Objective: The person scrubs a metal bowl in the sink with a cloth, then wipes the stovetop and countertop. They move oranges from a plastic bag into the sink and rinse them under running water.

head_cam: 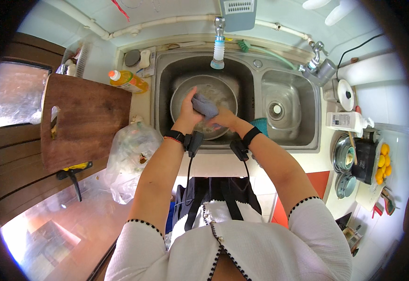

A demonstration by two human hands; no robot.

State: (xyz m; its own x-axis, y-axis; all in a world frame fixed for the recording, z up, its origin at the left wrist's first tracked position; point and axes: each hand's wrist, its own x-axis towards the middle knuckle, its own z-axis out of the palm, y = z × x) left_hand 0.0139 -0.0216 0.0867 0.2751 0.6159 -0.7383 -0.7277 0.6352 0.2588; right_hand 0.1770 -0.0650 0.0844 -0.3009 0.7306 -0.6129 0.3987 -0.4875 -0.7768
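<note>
Both hands are over a round metal basin (pixel 177 92) with cloudy water, standing in the larger steel sink bowl (pixel 245 75). A bunched grey-blue cloth (pixel 205 105) is between them. My left hand (pixel 189 111) grips the cloth's left end, thumb pointing up. On the cloth's lower right end, my right hand (pixel 224 118) is closed and slightly blurred. Above the basin hangs the flexible faucet spout (pixel 218 52). A teal cloth (pixel 260 125) drapes over the divider beside my right wrist.
An orange dish soap bottle (pixel 130 81), a wooden cutting board (pixel 85 119) and a clear plastic bag (pixel 132 154) of scraps are at the left. The smaller sink bowl (pixel 288 123), a white pump bottle (pixel 345 121) and stacked metal bowls (pixel 345 186) stand to the right.
</note>
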